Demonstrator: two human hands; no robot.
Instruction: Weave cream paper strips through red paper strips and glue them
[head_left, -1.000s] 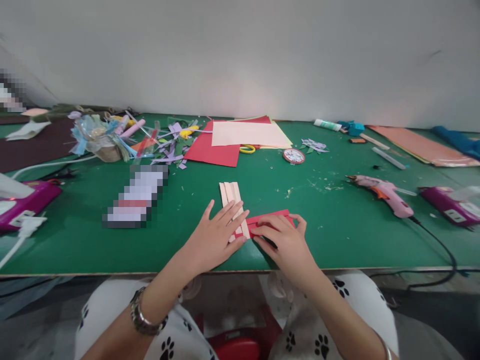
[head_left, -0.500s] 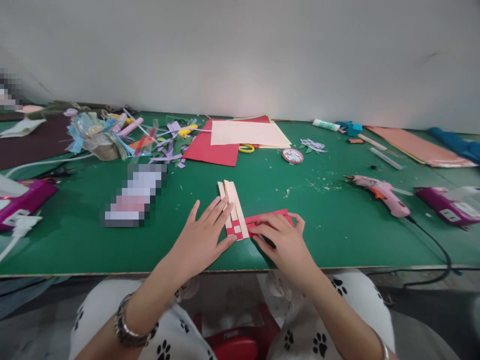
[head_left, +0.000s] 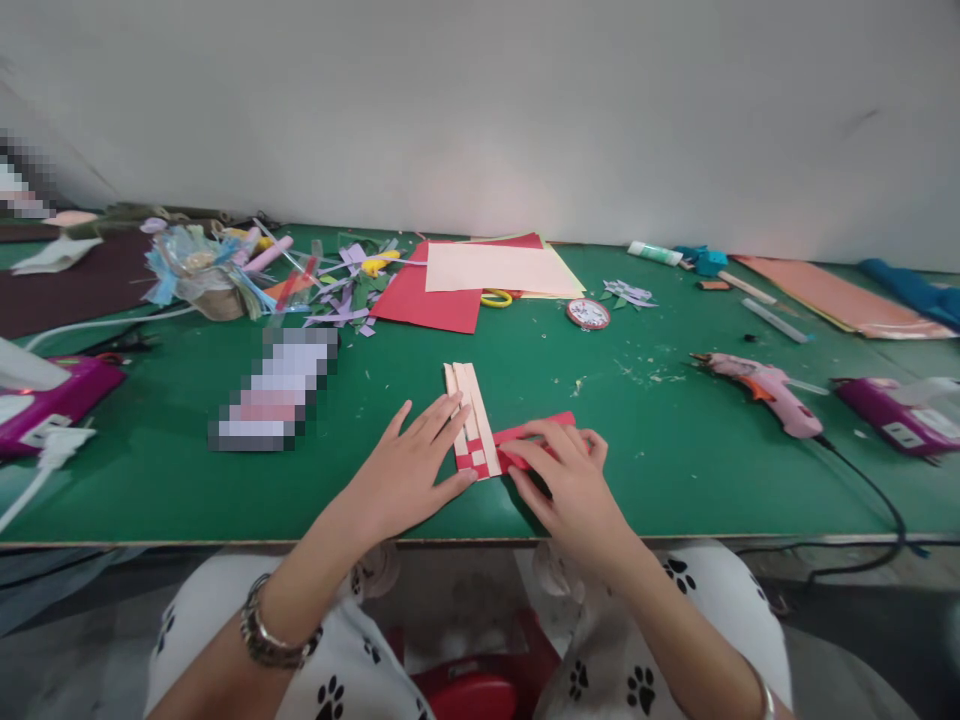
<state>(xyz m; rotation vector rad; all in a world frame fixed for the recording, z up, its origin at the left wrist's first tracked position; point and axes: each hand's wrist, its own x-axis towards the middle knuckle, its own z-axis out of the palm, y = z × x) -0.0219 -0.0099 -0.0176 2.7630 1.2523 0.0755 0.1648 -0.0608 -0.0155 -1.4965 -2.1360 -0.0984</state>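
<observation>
Cream paper strips and red paper strips cross in a small woven checkered corner near the front edge of the table. My left hand lies flat with its fingers spread, the fingertips resting on the cream strips and the thumb beside the woven corner. Bent over the red strips, my right hand has thumb and fingers closed on them just right of the weave. Part of the red strips is hidden beneath that hand.
On the green table are a phone, red paper under a cream sheet, and yellow-handled scissors. A pink glue gun lies right. Purple power strips flank both sides; paper scraps litter the back left.
My right thumb and fingers have drawn closer together on the red strips. My left hand keeps its flat pose on the cream strips. The whole view has shifted slightly.
</observation>
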